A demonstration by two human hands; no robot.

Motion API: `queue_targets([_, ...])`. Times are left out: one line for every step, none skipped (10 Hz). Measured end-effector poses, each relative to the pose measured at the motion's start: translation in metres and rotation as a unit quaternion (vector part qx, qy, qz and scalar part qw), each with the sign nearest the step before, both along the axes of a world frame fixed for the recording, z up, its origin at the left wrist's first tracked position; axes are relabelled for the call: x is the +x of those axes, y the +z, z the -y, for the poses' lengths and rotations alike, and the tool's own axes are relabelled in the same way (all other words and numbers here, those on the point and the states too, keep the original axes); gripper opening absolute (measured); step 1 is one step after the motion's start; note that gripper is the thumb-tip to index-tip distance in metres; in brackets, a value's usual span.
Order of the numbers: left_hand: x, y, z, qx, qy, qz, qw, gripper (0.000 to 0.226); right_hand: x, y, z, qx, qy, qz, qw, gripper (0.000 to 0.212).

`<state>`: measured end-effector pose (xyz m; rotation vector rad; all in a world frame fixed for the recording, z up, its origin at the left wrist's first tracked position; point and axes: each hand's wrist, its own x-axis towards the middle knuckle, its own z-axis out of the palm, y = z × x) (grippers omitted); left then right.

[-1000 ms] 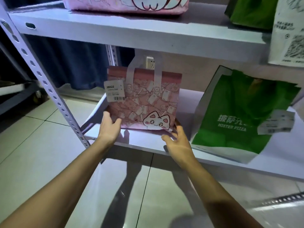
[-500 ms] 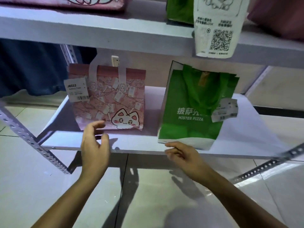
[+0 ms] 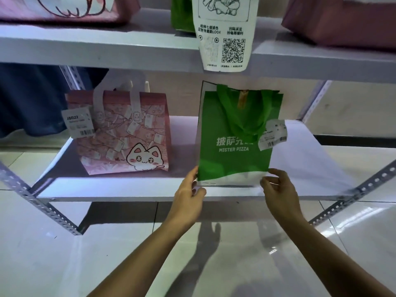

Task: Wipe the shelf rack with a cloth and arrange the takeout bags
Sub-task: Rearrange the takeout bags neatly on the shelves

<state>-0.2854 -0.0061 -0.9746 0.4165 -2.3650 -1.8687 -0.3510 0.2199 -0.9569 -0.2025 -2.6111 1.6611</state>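
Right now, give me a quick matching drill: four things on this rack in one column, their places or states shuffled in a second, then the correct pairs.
Things:
1. green pizza bag
2. pink cat bag
3. white QR bag
4. left hand

States:
A. hangs over the upper shelf's edge
B. stands alone, lower shelf, untouched
C. touches a bag's bottom left corner
D. between both hands

Pairs: 1-D, 2-B, 3-A, 4-C

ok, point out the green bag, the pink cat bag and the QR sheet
green bag (image 3: 233, 155), head view, front panel by the lettering
pink cat bag (image 3: 120, 133), head view, printed front
QR sheet (image 3: 232, 50), head view, QR code
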Motion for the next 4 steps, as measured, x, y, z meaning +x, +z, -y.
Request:
queue_targets([-0.012,-0.002,-0.006,0.010,0.003,0.008,1.000,0.057,-0.014,0.000,0.006,-0.036,-0.005,0.012,0.999,0.040])
queue_targets([-0.022,-0.001,-0.006,0.009,0.004,0.007,1.000,0.055,-0.022,0.000,0.007,-0.048,-0.004,0.026,0.999,0.046])
queue_targets([-0.027,-0.003,-0.008,-0.012,0.003,0.011,1.000,0.055,-0.024,-0.001,0.010,-0.070,0.001,0.041,0.997,0.047])
queue_targets([-0.030,-0.003,-0.007,-0.020,0.013,0.005,1.000,0.054,-0.028,0.001,0.013,-0.084,-0.015,0.028,0.996,0.045])
